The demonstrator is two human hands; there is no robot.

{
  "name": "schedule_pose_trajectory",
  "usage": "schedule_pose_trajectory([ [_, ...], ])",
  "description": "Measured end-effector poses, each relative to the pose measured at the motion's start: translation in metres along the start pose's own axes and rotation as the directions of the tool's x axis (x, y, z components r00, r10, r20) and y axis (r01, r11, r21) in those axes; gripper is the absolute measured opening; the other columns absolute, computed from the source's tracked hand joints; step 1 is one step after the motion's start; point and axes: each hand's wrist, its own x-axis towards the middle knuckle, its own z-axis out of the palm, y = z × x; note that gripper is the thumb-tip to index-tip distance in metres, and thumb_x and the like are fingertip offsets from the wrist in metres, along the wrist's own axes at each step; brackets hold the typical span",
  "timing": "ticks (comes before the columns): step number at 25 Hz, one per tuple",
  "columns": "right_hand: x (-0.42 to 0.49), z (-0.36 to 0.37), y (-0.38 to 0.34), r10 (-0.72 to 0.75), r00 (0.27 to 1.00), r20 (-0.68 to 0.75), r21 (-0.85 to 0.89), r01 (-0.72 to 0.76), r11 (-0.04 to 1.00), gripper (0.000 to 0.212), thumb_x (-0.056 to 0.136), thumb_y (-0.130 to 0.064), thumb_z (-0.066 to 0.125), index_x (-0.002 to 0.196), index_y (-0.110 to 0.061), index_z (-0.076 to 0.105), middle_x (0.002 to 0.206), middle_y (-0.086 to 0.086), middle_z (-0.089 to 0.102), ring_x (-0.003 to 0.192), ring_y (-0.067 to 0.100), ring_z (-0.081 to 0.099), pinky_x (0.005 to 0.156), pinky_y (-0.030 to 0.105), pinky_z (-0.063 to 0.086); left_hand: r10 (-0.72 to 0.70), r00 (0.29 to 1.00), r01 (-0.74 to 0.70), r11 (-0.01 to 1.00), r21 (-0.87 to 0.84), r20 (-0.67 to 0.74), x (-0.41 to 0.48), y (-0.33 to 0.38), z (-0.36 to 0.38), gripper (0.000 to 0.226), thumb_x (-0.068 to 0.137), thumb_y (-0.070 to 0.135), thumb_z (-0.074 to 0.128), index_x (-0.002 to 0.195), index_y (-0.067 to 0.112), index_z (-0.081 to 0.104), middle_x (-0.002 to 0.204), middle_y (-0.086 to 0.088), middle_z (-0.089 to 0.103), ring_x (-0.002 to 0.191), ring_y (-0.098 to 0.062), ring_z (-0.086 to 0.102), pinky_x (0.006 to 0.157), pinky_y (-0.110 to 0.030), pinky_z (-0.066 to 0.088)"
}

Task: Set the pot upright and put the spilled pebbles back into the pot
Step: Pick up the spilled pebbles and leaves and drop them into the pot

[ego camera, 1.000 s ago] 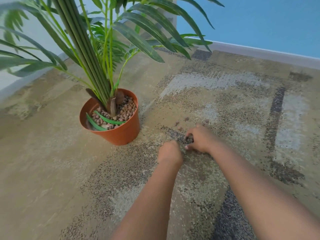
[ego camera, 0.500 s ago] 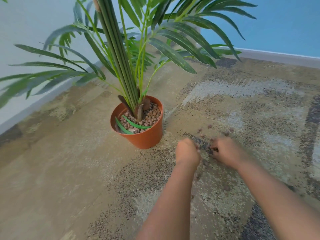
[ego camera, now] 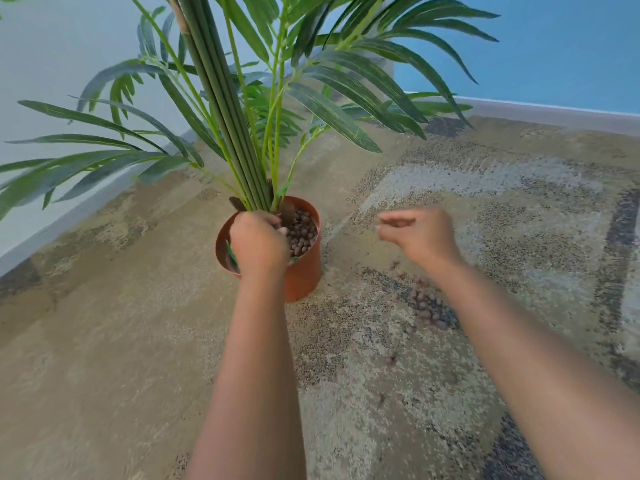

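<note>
Head camera view: an upright terracotta pot [ego camera: 304, 278] with a palm plant [ego camera: 225, 109] stands on a patterned carpet [ego camera: 104, 341], just left of centre. At its mouth the left hand [ego camera: 258, 242] is curled, contents hidden. At three o'clock of the pot the right hand [ego camera: 420, 233] hovers with fingers loosely bunched, blurred; spilled pebbles [ego camera: 424, 306] lie at five o'clock.

patterned carpet [ego camera: 485, 209] | blue wall [ego camera: 561, 46] | white baseboard [ego camera: 554, 110]
</note>
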Motion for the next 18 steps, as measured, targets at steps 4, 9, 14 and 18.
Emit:
schedule_pose_trajectory([
  [4, 0.014, 0.063, -0.052, -0.19, 0.979, 0.078, 0.001, 0.19, 0.982, 0.023, 0.074, -0.012, 0.079, 0.096, -0.011, 0.077, 0.09, 0.003, 0.077, 0.074, 0.008, 0.071, 0.071, 0.018, 0.058, -0.036, 0.999, 0.036, 0.994, 0.1, -0.007, -0.003, -0.028, 0.014, 0.023, 0.084, 0.001, 0.065, 0.102, 0.007, 0.076, 0.119, -0.019, 0.063, 0.106, -0.035, 0.058, 0.091, -0.038, 0.048],
  [9, 0.02, 0.121, -0.056, -0.306, 0.91, 0.281, -0.255, 0.378, 0.89, 0.011, 0.078, -0.008, 0.066, 0.077, -0.007, 0.078, 0.079, 0.012, 0.074, 0.076, 0.028, 0.068, 0.073, 0.035, 0.057, 0.053, 0.994, -0.046, 0.996, 0.072, -0.097, -0.011, -0.026, 0.022, 0.031, 0.084, 0.025, 0.053, 0.095, 0.01, 0.077, 0.102, -0.018, 0.068, 0.092, -0.039, 0.062, 0.079, -0.045, 0.055],
  [14, 0.021, 0.072, -0.031, -0.235, 0.95, 0.205, -0.045, 0.249, 0.968, 0.03, 0.083, -0.015, 0.071, 0.112, -0.008, 0.071, 0.1, 0.007, 0.075, 0.084, 0.013, 0.071, 0.073, 0.014, 0.055, 0.208, 0.869, -0.252, 0.967, -0.039, -0.449, -0.047, 0.01, 0.035, 0.023, 0.094, 0.025, 0.053, 0.103, 0.013, 0.07, 0.106, -0.013, 0.06, 0.1, -0.031, 0.052, 0.087, -0.039, 0.034],
  [18, 0.02, -0.005, 0.038, -0.064, 0.998, -0.023, -0.115, 0.061, 0.992, 0.024, 0.089, -0.026, 0.065, 0.108, -0.013, 0.071, 0.102, 0.001, 0.074, 0.088, 0.014, 0.07, 0.079, 0.023, 0.057, 0.509, 0.802, -0.569, 0.809, -0.144, -0.311, -0.1, 0.026, 0.075, 0.018, 0.098, 0.022, 0.051, 0.1, 0.008, 0.062, 0.1, -0.007, 0.057, 0.093, -0.023, 0.051, 0.082, -0.033, 0.04],
])
